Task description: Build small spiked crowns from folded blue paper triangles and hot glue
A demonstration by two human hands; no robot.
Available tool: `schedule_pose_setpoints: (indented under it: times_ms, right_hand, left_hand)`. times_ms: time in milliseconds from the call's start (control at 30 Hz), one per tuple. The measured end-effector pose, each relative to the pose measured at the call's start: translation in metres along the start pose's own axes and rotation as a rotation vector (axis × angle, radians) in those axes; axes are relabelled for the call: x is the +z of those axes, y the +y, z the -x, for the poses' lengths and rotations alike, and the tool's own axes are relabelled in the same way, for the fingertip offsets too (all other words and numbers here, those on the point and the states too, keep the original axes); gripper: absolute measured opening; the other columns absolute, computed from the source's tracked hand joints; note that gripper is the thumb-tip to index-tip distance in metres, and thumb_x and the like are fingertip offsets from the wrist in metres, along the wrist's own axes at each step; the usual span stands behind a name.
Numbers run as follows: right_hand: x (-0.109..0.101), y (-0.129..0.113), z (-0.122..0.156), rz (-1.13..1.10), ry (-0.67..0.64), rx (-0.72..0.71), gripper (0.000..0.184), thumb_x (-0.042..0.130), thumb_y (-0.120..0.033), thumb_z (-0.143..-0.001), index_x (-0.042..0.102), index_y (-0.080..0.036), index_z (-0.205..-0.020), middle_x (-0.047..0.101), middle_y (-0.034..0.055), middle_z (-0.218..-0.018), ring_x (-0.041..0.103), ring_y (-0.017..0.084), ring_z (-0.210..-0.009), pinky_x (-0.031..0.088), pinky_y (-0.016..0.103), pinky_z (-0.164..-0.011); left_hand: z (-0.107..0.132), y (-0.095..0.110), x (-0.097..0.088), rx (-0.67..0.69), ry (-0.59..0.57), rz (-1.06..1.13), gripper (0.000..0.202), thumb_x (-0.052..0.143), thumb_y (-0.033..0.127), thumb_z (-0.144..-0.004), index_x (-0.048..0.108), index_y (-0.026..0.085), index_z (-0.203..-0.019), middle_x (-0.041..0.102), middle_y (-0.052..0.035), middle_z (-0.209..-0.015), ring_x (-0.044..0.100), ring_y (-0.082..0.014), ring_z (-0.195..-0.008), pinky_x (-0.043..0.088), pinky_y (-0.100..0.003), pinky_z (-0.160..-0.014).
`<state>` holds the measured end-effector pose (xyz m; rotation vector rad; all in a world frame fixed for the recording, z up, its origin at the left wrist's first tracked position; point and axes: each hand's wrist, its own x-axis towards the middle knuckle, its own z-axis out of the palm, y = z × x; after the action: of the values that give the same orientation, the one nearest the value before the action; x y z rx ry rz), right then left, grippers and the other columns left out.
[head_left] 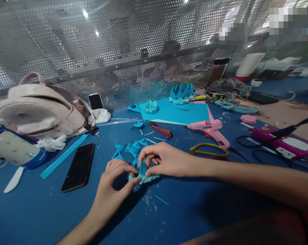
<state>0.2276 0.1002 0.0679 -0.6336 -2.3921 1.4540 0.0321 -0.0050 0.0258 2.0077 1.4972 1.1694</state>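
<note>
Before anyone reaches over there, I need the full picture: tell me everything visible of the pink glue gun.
The pink glue gun, plastic-looking, lies on its side on the blue table, dark nozzle tip pointing image-left, handle angled toward lower right. It shows an orange trigger, a small red light and a dark patch near the handle's end, where a dark cord trails off. The hands aren't touching it.
</note>
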Motion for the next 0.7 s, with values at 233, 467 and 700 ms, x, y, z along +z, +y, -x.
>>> schedule_pose_setpoints:
  times_ms: [233, 467, 700]
  right_hand:
    - [0.010, 0.004, 0.010, 0.435, 0.130, -0.403, 0.012, 0.068, -0.014, -0.088, 0.066, -0.016, -0.099, 0.069, 0.0025, -0.092, 0.058, 0.014, -0.087, 0.045, 0.025, -0.078]
    - [0.016, 0.024, 0.014, 0.999, 0.403, -0.998, 0.016, 0.056, -0.013, -0.094, 0.069, -0.018, -0.085, 0.065, 0.0002, -0.074, 0.049, 0.014, -0.066, 0.034, 0.031, -0.059]
    - [0.014, 0.022, 0.016, 1.096, 0.459, -1.035, 0.020, 0.060, -0.017, -0.091, 0.067, -0.021, -0.073, 0.062, -0.0039, -0.067, 0.046, 0.012, -0.061, 0.029, 0.033, -0.057]
  left_hand:
    - [-0.003, 0.003, -0.007, 0.217, 0.057, -0.183, 0.014, 0.069, 0.019, -0.085, 0.062, 0.022, -0.074, 0.066, 0.0030, -0.071, 0.062, -0.0169, -0.074, 0.038, -0.038, -0.086]
    - [0.028, 0.001, -0.018, 0.673, 0.103, -0.680, 0.025, 0.054, 0.010, -0.090, 0.071, 0.028, -0.094, 0.078, 0.0053, -0.082, 0.069, -0.0161, -0.077, 0.033, -0.036, -0.094]
    - [0.031, 0.000, -0.016, 0.720, 0.120, -0.814, 0.028, 0.051, 0.012, -0.089, 0.073, 0.028, -0.098, 0.078, 0.0053, -0.083, 0.068, -0.0162, -0.076, 0.023, -0.037, -0.104]
